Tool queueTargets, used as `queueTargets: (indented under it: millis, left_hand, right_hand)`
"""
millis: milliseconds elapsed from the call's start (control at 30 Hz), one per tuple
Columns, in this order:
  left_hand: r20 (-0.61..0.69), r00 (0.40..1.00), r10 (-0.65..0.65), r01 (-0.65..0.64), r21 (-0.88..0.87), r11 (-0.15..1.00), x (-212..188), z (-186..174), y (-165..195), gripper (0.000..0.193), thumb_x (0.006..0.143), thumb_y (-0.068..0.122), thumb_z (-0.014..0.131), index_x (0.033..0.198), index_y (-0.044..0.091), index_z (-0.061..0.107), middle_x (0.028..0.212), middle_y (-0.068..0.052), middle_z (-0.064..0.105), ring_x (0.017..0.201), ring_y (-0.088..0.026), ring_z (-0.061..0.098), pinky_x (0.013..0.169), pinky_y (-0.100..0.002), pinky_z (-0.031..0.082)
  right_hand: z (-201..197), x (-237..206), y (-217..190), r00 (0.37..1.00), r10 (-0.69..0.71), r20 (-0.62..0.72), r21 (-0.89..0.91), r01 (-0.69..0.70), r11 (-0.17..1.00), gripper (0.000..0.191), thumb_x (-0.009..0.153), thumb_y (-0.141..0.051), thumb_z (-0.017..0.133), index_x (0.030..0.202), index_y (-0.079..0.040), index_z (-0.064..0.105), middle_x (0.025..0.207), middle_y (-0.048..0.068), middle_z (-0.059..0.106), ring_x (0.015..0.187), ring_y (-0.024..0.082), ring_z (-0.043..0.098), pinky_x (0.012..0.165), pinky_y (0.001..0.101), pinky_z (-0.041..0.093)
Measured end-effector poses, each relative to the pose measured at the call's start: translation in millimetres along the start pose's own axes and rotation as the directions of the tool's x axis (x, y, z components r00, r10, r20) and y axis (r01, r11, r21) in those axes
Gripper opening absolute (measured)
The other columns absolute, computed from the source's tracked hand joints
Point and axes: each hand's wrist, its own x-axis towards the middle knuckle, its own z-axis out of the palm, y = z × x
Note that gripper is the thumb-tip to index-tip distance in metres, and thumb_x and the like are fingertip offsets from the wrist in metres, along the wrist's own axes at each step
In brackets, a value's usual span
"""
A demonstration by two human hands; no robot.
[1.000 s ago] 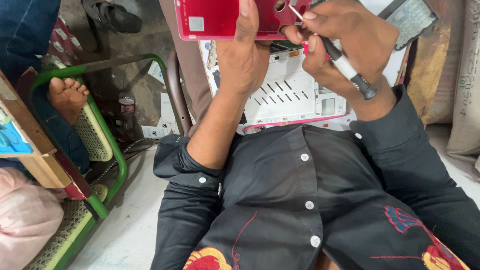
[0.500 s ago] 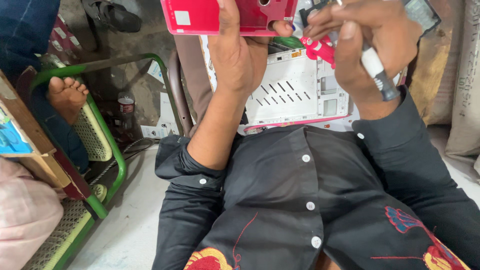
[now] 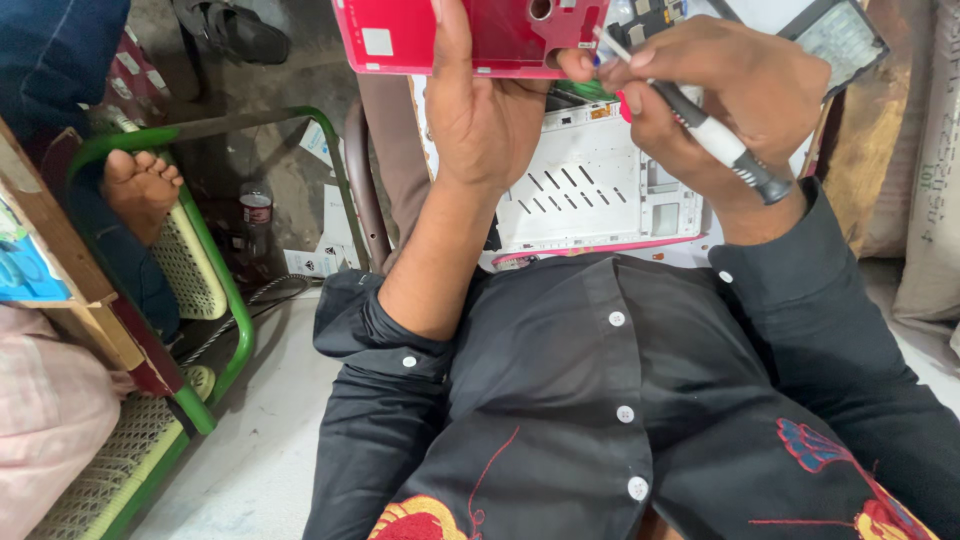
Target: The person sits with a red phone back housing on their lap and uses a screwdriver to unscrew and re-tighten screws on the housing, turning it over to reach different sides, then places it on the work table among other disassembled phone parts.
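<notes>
Red plastic fills the top of your head view: a red phone shell [image 3: 500, 35], a back housing with a round hole near its upper edge and a pale square sticker on its left part. Your left hand [image 3: 485, 110] holds it from below, thumb laid up across the red surface and palm cupped under its lower edge, so that grip is closed on the shell. Your right hand [image 3: 720, 95] is wrapped around a screwdriver [image 3: 700, 135] with a white shaft and a dark ribbed end that sticks out past your wrist; its thin metal tip points up and left and meets the shell's right lower corner, just beside your fingertips. That grip is closed tight on the tool.

Below both hands lies a white laptop base [image 3: 590, 195], opened and slotted with vent cuts, a pink edge along its near side. It holds a small green circuit piece close under the shell; what else sits in it you cannot tell, since your hands cover that part. A framed dark panel [image 3: 840, 35] rests at the upper right.

Your black buttoned shirt [image 3: 600, 400] takes up the lower half of the view. At left stands a green metal chair frame [image 3: 225, 300] with someone's bare foot [image 3: 140, 185] resting on it, and a small bottle [image 3: 256, 210] sits on the floor behind.
</notes>
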Motion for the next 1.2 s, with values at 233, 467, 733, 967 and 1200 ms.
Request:
queueTargets:
  millis: [233, 467, 733, 967, 1200]
  left_hand:
    - [0.046, 0.999, 0.016, -0.018, 0.025, 1.000, 0, 1, 4, 0.069, 0.116, 0.057, 0.029, 0.118, -0.003, 0.064, 0.098, -0.018, 0.074, 0.089, -0.030, 0.072, 0.092, -0.039, 0.057]
    - [0.008, 1.000, -0.014, 0.013, 0.029, 0.999, -2, 2, 4, 0.074, 0.115, 0.061, 0.024, 0.120, -0.003, 0.061, 0.099, -0.020, 0.073, 0.087, -0.030, 0.072, 0.091, -0.040, 0.056]
    - [0.019, 1.000, -0.017, 0.015, 0.083, 0.996, -3, 1, 2, 0.075, 0.116, 0.061, 0.025, 0.123, -0.003, 0.062, 0.101, -0.020, 0.075, 0.094, -0.029, 0.074, 0.099, -0.040, 0.056]
    - [0.096, 0.992, -0.088, 0.082, 0.064, 0.995, -6, -5, 0, 0.068, 0.119, 0.055, 0.027, 0.132, -0.002, 0.062, 0.113, -0.019, 0.075, 0.110, -0.026, 0.072, 0.111, -0.041, 0.052]
    - [0.114, 0.986, -0.122, 0.120, 0.022, 0.993, -10, -15, -5, 0.046, 0.119, 0.039, 0.045, 0.141, 0.000, 0.058, 0.133, -0.017, 0.069, 0.126, -0.027, 0.067, 0.111, -0.044, 0.048]
  right_hand:
    - [-3, 0, 0, 0.999, -0.041, 0.002, -0.125, 0.041, 0.991, 0.011, 0.114, -0.006, 0.071, 0.110, 0.002, 0.064, 0.102, 0.014, 0.074, 0.093, 0.026, 0.076, 0.079, 0.0288, 0.058]
    - [-1, -7, 5, 0.999, -0.002, -0.044, -0.137, -0.004, 0.991, 0.018, 0.115, -0.013, 0.067, 0.108, 0.003, 0.063, 0.093, 0.013, 0.072, 0.084, 0.024, 0.075, 0.072, 0.0284, 0.056]
    - [0, -14, 8, 0.996, 0.020, -0.083, -0.095, -0.027, 0.995, 0.025, 0.117, -0.018, 0.066, 0.107, 0.004, 0.062, 0.090, 0.015, 0.072, 0.083, 0.023, 0.075, 0.071, 0.0270, 0.057]
    - [-2, -14, 5, 0.996, 0.051, -0.080, -0.103, -0.059, 0.993, 0.025, 0.116, -0.022, 0.071, 0.113, 0.002, 0.064, 0.094, 0.015, 0.072, 0.085, 0.023, 0.076, 0.074, 0.0269, 0.058]
    - [-3, 5, -3, 0.998, -0.066, 0.012, -0.149, 0.067, 0.987, 0.041, 0.092, -0.026, 0.091, 0.114, 0.001, 0.069, 0.093, 0.014, 0.071, 0.077, 0.028, 0.071, 0.065, 0.0328, 0.052]
